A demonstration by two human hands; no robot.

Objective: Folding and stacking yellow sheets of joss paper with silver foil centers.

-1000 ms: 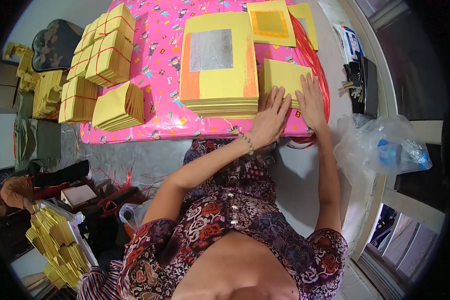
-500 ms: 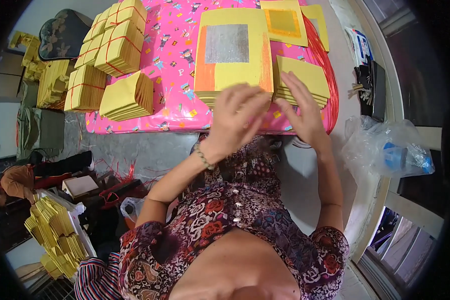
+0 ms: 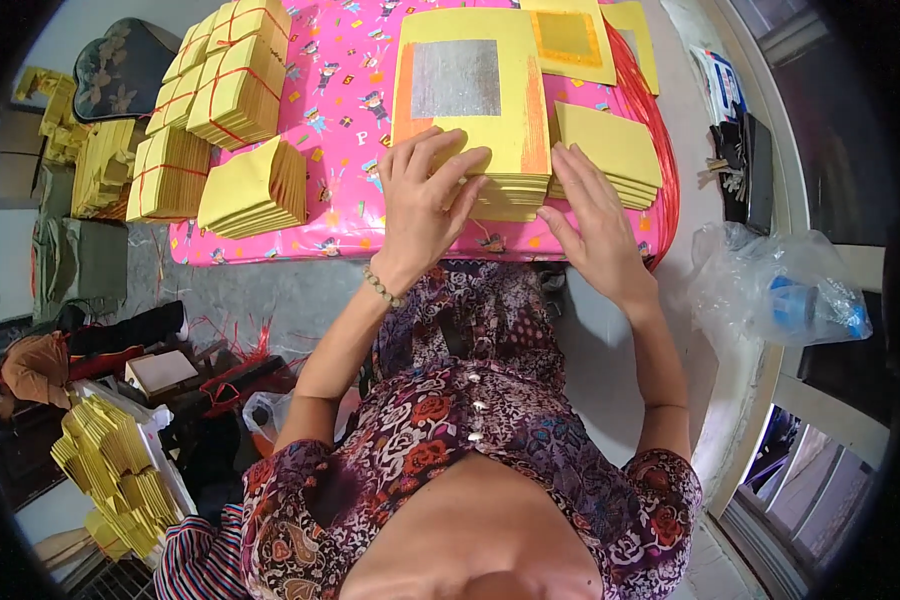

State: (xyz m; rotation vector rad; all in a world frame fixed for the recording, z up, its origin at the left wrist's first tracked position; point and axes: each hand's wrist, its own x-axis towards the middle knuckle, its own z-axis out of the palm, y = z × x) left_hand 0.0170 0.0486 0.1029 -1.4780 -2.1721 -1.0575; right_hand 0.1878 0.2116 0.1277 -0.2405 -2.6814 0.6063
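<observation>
A tall stack of yellow paper sheets (image 3: 518,130) lies in front of me; its top sheet bears a silver square and orange side strips. My left hand (image 3: 425,195), beaded bracelet at its wrist, rests on the stack's near left corner with fingers spread. Along the near right side, my right hand (image 3: 598,225) is open, its fingers stretched out between that stack and a smaller pile of folded yellow paper (image 3: 615,150). Whether the right fingertips touch either one, I cannot tell.
Bundles of folded yellow paper tied with red string (image 3: 232,95) stand at the left on a pink patterned tablecloth (image 3: 335,150). An untied folded pile (image 3: 255,190) is nearer. Red strands (image 3: 665,165) hang along the right edge. A clear plastic bag (image 3: 740,290) lies farther right.
My left hand has moved left, from the front middle of the stack to its near left corner. The right hand has shifted slightly down, still beside the stack.
</observation>
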